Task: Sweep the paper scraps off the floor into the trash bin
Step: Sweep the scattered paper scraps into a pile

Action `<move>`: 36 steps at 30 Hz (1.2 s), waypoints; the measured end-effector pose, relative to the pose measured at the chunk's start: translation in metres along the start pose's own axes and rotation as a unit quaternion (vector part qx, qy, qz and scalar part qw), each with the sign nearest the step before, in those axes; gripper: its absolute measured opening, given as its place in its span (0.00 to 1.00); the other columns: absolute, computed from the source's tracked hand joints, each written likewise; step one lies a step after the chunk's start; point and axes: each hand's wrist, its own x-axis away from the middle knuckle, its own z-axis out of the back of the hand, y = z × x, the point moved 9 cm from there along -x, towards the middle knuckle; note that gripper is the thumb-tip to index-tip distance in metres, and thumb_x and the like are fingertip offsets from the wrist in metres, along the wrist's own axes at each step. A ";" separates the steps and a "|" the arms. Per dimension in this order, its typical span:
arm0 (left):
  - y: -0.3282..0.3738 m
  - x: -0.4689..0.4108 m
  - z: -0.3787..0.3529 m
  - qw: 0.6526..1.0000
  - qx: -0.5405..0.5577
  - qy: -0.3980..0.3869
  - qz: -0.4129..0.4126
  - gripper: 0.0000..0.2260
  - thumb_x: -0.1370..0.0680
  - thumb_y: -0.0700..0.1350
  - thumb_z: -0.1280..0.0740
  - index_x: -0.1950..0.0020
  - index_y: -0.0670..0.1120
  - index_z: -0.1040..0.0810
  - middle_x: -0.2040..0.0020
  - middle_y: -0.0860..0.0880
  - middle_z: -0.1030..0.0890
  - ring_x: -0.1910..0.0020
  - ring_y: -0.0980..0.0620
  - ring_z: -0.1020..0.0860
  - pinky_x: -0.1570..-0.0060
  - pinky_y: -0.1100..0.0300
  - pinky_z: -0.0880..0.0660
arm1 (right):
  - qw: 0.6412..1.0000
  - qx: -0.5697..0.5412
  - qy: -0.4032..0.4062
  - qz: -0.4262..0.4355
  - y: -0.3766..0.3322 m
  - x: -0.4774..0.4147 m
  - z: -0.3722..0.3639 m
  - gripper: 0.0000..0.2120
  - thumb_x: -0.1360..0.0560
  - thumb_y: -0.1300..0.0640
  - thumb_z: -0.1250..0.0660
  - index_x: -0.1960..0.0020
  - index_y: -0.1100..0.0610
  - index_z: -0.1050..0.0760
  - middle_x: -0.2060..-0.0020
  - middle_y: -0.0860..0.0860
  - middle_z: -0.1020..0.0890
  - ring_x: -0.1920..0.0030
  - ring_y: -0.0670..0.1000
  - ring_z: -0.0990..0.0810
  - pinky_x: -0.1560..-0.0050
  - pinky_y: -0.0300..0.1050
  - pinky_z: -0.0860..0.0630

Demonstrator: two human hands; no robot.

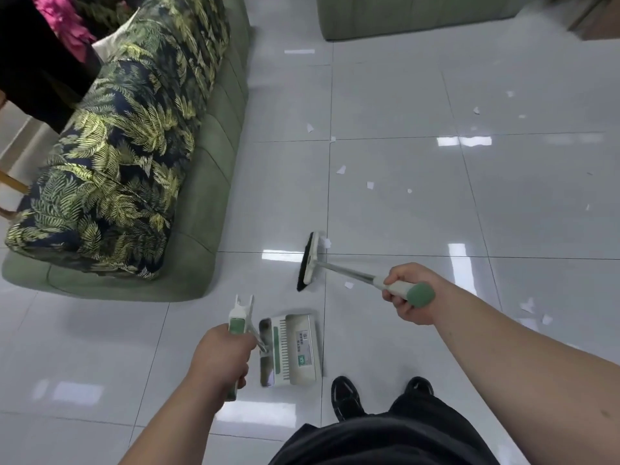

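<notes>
Paper scraps [341, 169] lie scattered on the glossy white floor [419, 213], most of them well beyond the dustpan [297, 350]. A few more are off to its right, past my right forearm. One scrap sits between the dustpan and the broom [349, 271], just beside the metal shaft. Another touches the far end of the brush head [310, 261].

My left hand [221, 355] is wrapped tight round the dustpan's green-and-white handle, which rises from the pan's left side. The pan is down at the floor with its comb teeth and label facing up. My right hand [407, 293], up and to the right of the dustpan, grips the broom's pale handle just below its green end cap. The brush head is angled beyond the pan, black bristles toward the left. I think the bristles touch the tile, but I can't be sure from this angle.

My black shoes [347, 396] stand just right of the dustpan. A green sofa [201, 196] with a leaf-print cover runs along its far left.
</notes>
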 end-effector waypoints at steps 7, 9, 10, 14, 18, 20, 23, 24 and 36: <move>0.030 -0.012 -0.010 1.000 0.008 -0.020 -0.023 0.04 0.25 0.35 0.36 0.59 0.42 0.27 0.67 0.43 0.29 0.74 0.47 0.33 0.73 0.60 0.32 | 0.995 -0.084 0.047 -0.008 0.013 0.041 0.068 0.10 0.30 0.62 0.35 0.49 0.59 0.25 0.68 0.54 0.22 0.79 0.47 0.31 0.81 0.33 0.37; 0.045 -0.015 -0.023 0.999 0.004 -0.037 -0.039 0.04 0.25 0.35 0.36 0.59 0.42 0.27 0.68 0.44 0.28 0.73 0.47 0.32 0.72 0.59 0.32 | 0.992 -0.109 0.062 -0.010 0.019 0.056 0.097 0.10 0.30 0.61 0.35 0.48 0.59 0.26 0.68 0.54 0.22 0.79 0.47 0.31 0.82 0.33 0.38; 0.053 -0.015 -0.030 0.998 0.000 -0.045 -0.046 0.04 0.25 0.35 0.36 0.59 0.42 0.27 0.68 0.44 0.28 0.73 0.47 0.32 0.72 0.59 0.32 | 0.990 -0.126 0.069 -0.006 0.022 0.064 0.114 0.10 0.30 0.61 0.35 0.48 0.60 0.26 0.68 0.54 0.22 0.80 0.47 0.31 0.82 0.33 0.38; 0.085 -0.016 -0.059 0.995 -0.021 -0.073 -0.068 0.05 0.24 0.36 0.36 0.60 0.42 0.26 0.68 0.45 0.28 0.73 0.48 0.32 0.71 0.60 0.31 | 0.980 -0.167 0.112 0.006 0.050 0.092 0.179 0.07 0.29 0.61 0.35 0.52 0.61 0.28 0.70 0.54 0.23 0.81 0.46 0.32 0.83 0.33 0.38; 0.114 -0.018 -0.082 0.991 -0.039 -0.097 -0.088 0.05 0.25 0.36 0.37 0.60 0.43 0.28 0.68 0.46 0.29 0.73 0.48 0.33 0.71 0.60 0.32 | 0.966 -0.201 0.165 0.005 0.086 0.115 0.235 0.06 0.29 0.61 0.37 0.53 0.62 0.28 0.72 0.54 0.24 0.82 0.47 0.32 0.84 0.34 0.38; 0.126 -0.020 -0.092 0.989 -0.041 -0.108 -0.093 0.05 0.25 0.36 0.37 0.60 0.44 0.28 0.68 0.46 0.29 0.74 0.48 0.33 0.71 0.60 0.32 | 0.957 -0.212 0.198 0.001 0.097 0.125 0.256 0.09 0.30 0.61 0.37 0.51 0.63 0.28 0.72 0.55 0.24 0.82 0.47 0.32 0.83 0.34 0.37; 0.143 -0.023 -0.107 0.987 -0.046 -0.119 -0.100 0.05 0.25 0.36 0.37 0.59 0.43 0.28 0.68 0.46 0.29 0.74 0.48 0.33 0.71 0.60 0.32 | 0.946 -0.220 0.240 0.000 0.098 0.130 0.270 0.14 0.33 0.62 0.35 0.48 0.61 0.28 0.71 0.56 0.23 0.82 0.48 0.30 0.81 0.33 0.35; 0.149 -0.025 -0.112 0.986 -0.046 -0.123 -0.102 0.05 0.25 0.36 0.36 0.59 0.44 0.28 0.68 0.46 0.29 0.74 0.48 0.33 0.71 0.60 0.32 | 0.943 -0.219 0.250 0.003 0.093 0.130 0.270 0.15 0.34 0.62 0.35 0.47 0.61 0.28 0.70 0.56 0.23 0.82 0.48 0.29 0.80 0.33 0.34; 0.249 -0.075 -0.118 0.988 -0.043 -0.079 -0.123 0.06 0.25 0.35 0.37 0.60 0.43 0.31 0.68 0.45 0.31 0.73 0.48 0.34 0.72 0.60 0.33 | 0.963 -0.208 0.147 0.084 -0.074 0.074 0.221 0.12 0.33 0.60 0.34 0.50 0.57 0.29 0.69 0.54 0.23 0.77 0.47 0.31 0.79 0.34 0.38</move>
